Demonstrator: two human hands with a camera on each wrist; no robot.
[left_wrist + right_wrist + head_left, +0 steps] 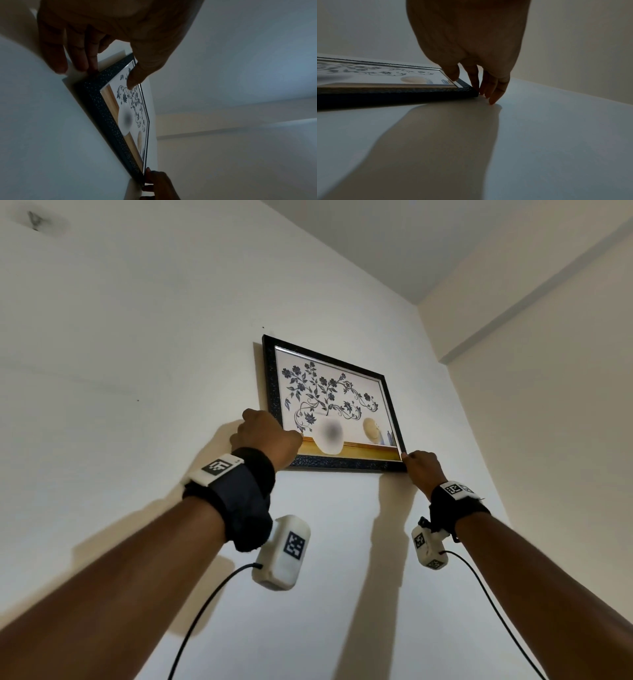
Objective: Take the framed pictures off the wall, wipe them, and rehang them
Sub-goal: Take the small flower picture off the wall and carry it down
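A framed picture [329,405] with blue flowers and a white vase in a dark patterned frame lies against the white wall [137,371]. My left hand [263,436] pinches its lower left corner: the thumb [133,78] presses the glass and the fingers [80,59] reach along the frame's side edge to the wall. My right hand [421,467] pinches the lower right corner, thumb [453,73] on the frame's front, fingers [489,89] at its side edge with their tips on the wall. The picture's frame [109,121] looks steeply foreshortened in the left wrist view. Its back and hanger are hidden.
The wall meets a side wall [548,371] to the right of the picture, and the ceiling [411,241] is close above. A small dark mark [263,327] sits just over the frame's top left corner. Bare wall spreads left of and below the picture.
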